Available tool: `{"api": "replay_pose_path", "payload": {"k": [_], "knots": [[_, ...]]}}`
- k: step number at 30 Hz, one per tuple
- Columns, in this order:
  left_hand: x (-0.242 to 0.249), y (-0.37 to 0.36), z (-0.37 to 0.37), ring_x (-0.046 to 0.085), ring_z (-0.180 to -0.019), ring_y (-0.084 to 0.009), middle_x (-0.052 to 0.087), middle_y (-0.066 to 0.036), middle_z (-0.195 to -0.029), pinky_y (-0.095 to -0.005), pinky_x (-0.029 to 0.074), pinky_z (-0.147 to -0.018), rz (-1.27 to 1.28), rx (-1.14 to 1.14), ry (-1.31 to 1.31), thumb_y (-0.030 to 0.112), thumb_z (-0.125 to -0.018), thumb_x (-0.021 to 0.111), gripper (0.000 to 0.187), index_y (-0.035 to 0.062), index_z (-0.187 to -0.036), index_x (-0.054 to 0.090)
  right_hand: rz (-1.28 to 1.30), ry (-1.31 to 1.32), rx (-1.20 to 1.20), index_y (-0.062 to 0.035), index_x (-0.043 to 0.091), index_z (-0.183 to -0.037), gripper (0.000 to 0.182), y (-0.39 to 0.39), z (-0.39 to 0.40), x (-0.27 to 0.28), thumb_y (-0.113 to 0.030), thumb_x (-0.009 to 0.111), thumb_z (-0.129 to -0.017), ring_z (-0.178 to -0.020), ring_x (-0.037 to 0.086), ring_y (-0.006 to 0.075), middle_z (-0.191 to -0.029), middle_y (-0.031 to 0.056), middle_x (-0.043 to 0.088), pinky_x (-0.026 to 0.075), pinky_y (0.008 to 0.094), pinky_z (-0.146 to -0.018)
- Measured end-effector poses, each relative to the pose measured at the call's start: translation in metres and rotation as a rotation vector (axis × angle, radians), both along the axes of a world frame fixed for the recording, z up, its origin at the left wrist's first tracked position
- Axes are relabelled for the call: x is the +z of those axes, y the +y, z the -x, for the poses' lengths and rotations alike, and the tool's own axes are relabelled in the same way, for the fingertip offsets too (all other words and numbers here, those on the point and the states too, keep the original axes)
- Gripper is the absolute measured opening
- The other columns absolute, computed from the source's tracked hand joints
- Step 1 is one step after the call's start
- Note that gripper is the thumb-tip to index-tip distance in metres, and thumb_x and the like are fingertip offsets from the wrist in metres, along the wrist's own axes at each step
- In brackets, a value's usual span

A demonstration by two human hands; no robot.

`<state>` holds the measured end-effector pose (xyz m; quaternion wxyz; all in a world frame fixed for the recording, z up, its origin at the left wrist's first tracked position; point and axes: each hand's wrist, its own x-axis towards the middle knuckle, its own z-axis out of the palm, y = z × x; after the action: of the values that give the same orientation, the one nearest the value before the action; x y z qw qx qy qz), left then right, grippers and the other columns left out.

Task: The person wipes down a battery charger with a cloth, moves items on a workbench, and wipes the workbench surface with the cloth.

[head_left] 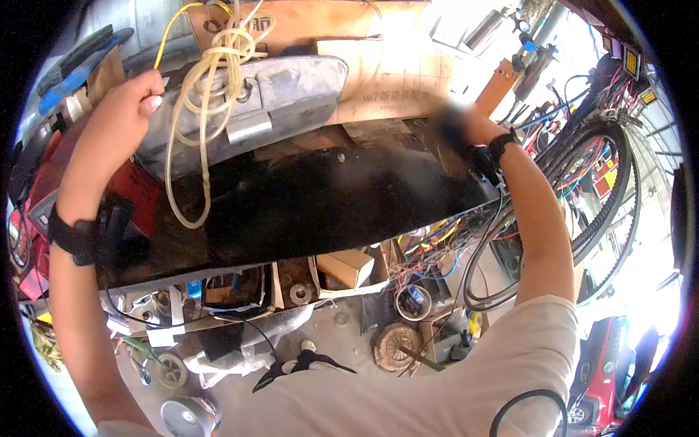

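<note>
My left hand [140,102] is a closed fist above the left end of the bench, and a yellow cord [172,30] runs down into its fingers. Beside it hangs a bundle of coiled, clear yellowish hose [207,109], one long loop reaching over the dark bench top [342,197]. Behind the hose lies a large grey metal tank-like part [295,91]. At the right end of the bench is my right hand [479,127]. A dark, blurred patch covers its fingers, so what it holds, if anything, cannot be made out.
Cardboard boxes [397,80] stand along the back of the bench. Tangled wires and a black corrugated hose loop [619,182] crowd the right side. Below the front edge are open boxes of parts, a small carton [346,268], a rusty round disc [397,347] and a metal canister [189,416].
</note>
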<state>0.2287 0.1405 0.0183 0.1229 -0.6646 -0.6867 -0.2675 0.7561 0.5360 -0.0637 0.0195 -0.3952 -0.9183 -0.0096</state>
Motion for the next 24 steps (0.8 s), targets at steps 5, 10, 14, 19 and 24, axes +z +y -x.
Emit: {"api": "replay_pose_path", "payload": {"k": [5,10,14,19,24], "knots": [[-0.001,0.002,0.007,0.051,-0.080,-0.0303,0.049,-0.017,-0.084,-0.0327,0.042,-0.081,0.017,-0.028,-0.019,-0.001,-0.087,0.050,0.010,-0.0004,-0.095,0.045,-0.042,-0.300,-0.088,-0.0139,0.063,-0.117,0.038,-0.016,-0.018,0.018,-0.032,0.059,-0.084,-0.109,0.056,0.0389,-0.122,0.0164,0.058,0.047,0.0456,-0.091],[-0.004,0.002,0.014,0.052,-0.081,-0.0340,0.051,-0.019,-0.085,-0.0336,0.043,-0.080,0.011,-0.052,0.002,0.000,-0.087,0.051,0.010,-0.0004,-0.096,0.046,-0.053,-0.493,-0.346,-0.0179,0.064,-0.119,0.041,-0.101,-0.008,0.056,-0.011,0.053,-0.079,-0.104,0.060,0.0363,-0.125,0.0130,0.058,0.048,0.0434,-0.087],[-0.002,-0.004,0.002,0.053,-0.079,-0.0365,0.052,-0.021,-0.084,-0.0351,0.044,-0.078,0.025,-0.042,-0.009,0.001,-0.087,0.052,0.011,-0.0010,-0.097,0.047,-0.137,-0.390,-0.177,-0.0163,0.067,-0.115,0.050,-0.148,-0.021,0.061,-0.001,0.054,-0.069,-0.104,0.059,0.0353,-0.111,0.0148,0.060,0.047,0.0420,-0.089],[-0.002,-0.008,0.000,0.053,-0.079,-0.0381,0.054,-0.022,-0.083,-0.0369,0.044,-0.076,0.033,-0.065,-0.024,0.001,-0.086,0.054,0.011,-0.0006,-0.095,0.048,-0.096,-0.445,-0.321,-0.0055,0.070,-0.094,0.031,-0.167,-0.017,0.065,0.001,0.055,-0.067,-0.113,0.048,0.0378,-0.111,0.0171,0.054,0.042,0.0440,-0.094],[-0.004,-0.013,-0.006,0.054,-0.080,-0.0389,0.054,-0.022,-0.081,-0.0388,0.044,-0.074,-0.006,-0.123,0.001,0.000,-0.085,0.055,0.011,-0.0007,-0.092,0.046,-0.320,-0.636,-0.315,-0.0051,0.067,-0.082,0.015,-0.180,-0.029,0.059,-0.005,0.058,-0.070,-0.089,0.061,0.0371,-0.096,0.0110,0.063,0.051,0.0425,-0.078]]}}
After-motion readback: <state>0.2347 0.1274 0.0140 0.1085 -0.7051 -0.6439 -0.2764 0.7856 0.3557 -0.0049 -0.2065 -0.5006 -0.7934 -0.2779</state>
